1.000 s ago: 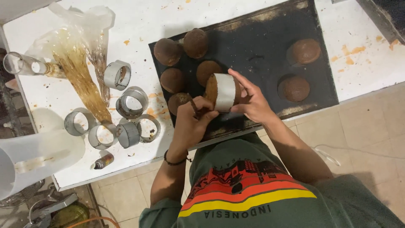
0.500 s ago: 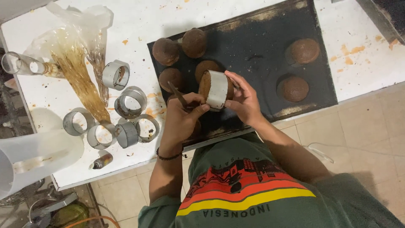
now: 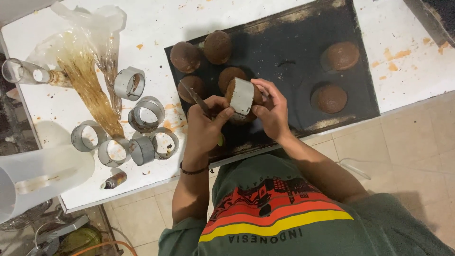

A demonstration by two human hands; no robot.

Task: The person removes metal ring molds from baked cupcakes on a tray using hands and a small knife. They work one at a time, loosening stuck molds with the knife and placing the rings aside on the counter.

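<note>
Right hand [image 3: 272, 111] fingers closed around ring-moulded cake [image 3: 241, 97], held above dark tray [image 3: 294, 57] near bench front edge. Left hand [image 3: 206, 121] fingers clamped on knife [image 3: 194, 95], blade beside mould.

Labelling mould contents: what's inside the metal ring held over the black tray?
A brown round cake fills the metal ring mould; its crust shows at the left rim, above the black baking tray. The ring wall and right hand cover the cake's sides and underside.
</note>
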